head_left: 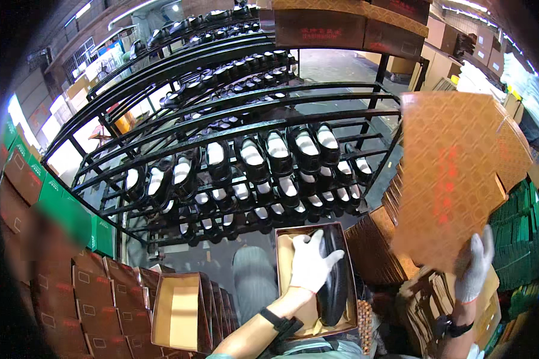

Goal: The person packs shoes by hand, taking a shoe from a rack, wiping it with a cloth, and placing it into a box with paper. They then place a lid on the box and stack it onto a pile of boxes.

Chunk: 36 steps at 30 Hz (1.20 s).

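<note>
An open shoebox point(279, 245) stands in front of me, with pale paper point(286, 254) and a black shoe point(332, 293) inside. My left hand point(310, 263), in a white glove, lies over the paper at the shoe's left side. Its fingers are spread, with the thumb reaching across the shoe. On the right, my gloved right hand point(476, 266) grips the lower right edge of a brown patterned shoebox lid point(443, 173). The lid is raised and slightly blurred. Part of the right hand's grip is hidden.
Black metal racks point(239, 128) ahead carry rows of black shoes point(278, 149). Brown boxes point(93, 287) are stacked at left, beside nested open box bottoms point(182, 311). Stacked brown cardboard point(377, 245) and green boxes point(518, 239) stand at right. Closed boxes point(323, 30) sit atop the rack.
</note>
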### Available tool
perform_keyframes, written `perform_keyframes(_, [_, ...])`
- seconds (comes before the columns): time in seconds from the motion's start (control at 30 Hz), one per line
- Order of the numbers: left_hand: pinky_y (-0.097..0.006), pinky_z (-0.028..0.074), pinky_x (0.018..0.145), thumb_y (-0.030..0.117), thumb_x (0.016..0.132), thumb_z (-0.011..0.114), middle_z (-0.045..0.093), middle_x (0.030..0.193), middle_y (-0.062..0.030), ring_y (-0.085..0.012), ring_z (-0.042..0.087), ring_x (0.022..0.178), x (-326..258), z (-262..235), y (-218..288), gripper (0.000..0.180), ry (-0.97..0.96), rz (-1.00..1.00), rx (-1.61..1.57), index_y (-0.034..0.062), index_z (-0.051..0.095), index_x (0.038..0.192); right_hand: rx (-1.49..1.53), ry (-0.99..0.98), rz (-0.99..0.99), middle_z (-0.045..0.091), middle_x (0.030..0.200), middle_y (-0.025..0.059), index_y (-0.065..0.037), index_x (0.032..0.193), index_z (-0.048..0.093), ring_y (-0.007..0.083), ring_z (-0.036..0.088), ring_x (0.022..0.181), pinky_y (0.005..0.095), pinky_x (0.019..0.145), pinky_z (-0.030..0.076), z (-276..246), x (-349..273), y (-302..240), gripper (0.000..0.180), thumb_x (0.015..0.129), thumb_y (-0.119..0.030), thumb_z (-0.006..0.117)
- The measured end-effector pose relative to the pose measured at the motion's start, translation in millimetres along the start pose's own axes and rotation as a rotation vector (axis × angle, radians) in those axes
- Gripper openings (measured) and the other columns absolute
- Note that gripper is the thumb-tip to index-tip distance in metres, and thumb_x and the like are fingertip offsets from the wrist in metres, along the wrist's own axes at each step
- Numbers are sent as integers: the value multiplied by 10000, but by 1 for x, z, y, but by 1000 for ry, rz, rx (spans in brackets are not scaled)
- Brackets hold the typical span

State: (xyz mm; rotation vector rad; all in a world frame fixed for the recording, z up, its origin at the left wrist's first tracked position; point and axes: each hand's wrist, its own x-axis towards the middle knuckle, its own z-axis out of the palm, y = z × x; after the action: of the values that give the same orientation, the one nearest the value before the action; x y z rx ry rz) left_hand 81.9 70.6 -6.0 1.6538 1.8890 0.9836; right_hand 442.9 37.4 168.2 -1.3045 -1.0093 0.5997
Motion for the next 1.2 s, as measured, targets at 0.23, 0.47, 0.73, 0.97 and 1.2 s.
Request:
perform_keyframes(0.23, [-501, 648, 869, 254, 961, 838, 587, 1227, -274, -456, 745, 1042, 8, 13, 22, 479, -96, -54, 28, -25, 626, 1287, 655, -412, 654, 684, 1545, 148, -57, 1587, 578, 335, 687, 1352, 520, 1157, 567, 46, -67, 40, 610, 1120, -445, 640])
perform_keyframes(0.47, [-480, 522, 1150, 220, 1037, 712, 604, 1472, -303, -492, 625, 1350, -64, -87, -26, 511, 96, 335, 2, -16, 612, 1479, 621, -552, 1007, 677, 1549, 170, -45, 1609, 562, 346, 664, 1394, 521, 1199, 534, 49, -124, 79, 701, 1048, -424, 743])
perform_keyframes(0.73, [-433, 587, 1073, -23, 991, 741, 695, 1435, -176, -299, 700, 1279, -201, -77, -62, 598, -17, -382, -639, -6, 575, 1565, -436, -876, 80, 517, 1656, 264, -42, 1745, 326, 358, 515, 1538, 482, 1247, 462, 89, -196, 104, 1050, 899, -219, 923])
perform_keyframes(0.97, [-446, 350, 1316, 475, 1073, 750, 432, 1716, -153, -268, 409, 1596, -29, -63, -112, 992, -218, -356, -1312, 30, 209, 1775, 232, -981, 372, 478, 1666, 183, -57, 1794, 168, 319, 531, 1499, 467, 1248, 463, 226, -73, 144, 1310, 795, -439, 925])
perform_keyframes(1.2, [-430, 373, 1283, 446, 1049, 750, 444, 1657, -140, -260, 463, 1512, -37, -88, -115, 818, -57, -62, -1090, 50, 368, 1655, 207, -890, 154, 627, 1335, 103, -40, 1436, 555, 214, 612, 1287, 403, 1129, 513, 234, -84, 130, 764, 842, -370, 905])
